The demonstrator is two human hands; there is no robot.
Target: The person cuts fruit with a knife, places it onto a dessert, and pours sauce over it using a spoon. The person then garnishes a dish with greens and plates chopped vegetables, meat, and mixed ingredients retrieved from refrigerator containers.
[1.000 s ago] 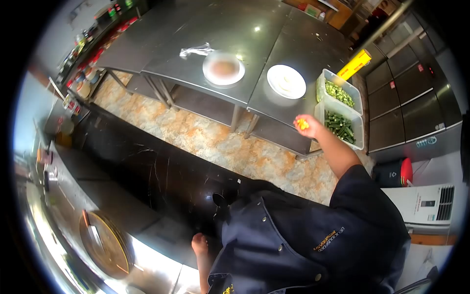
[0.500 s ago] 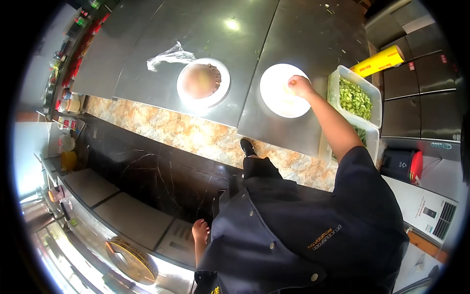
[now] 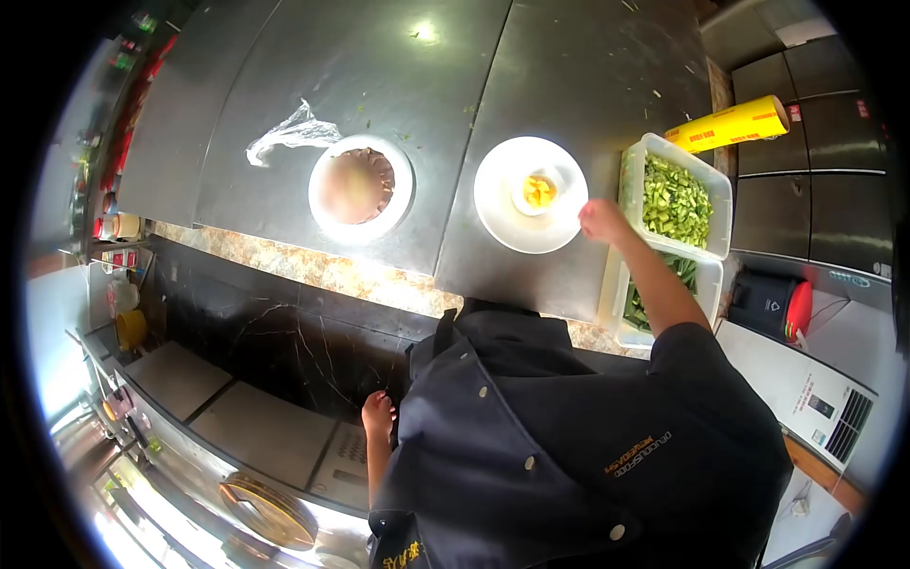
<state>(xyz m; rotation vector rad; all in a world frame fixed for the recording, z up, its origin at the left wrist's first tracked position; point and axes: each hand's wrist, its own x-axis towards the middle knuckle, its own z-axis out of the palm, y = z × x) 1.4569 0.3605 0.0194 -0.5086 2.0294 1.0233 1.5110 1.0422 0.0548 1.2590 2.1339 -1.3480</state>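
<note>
The right hand (image 3: 601, 221), fingers curled but grip unclear, is at the right edge of the plate (image 3: 498, 202) bearing yellow pieces (image 3: 539, 192).

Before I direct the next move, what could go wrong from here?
The right grip is beside the rim of the white plate; a bump might shift the small dish and scatter its yellow pieces.

The second plate stands near the edge of the table; a knock could push it off.
</note>
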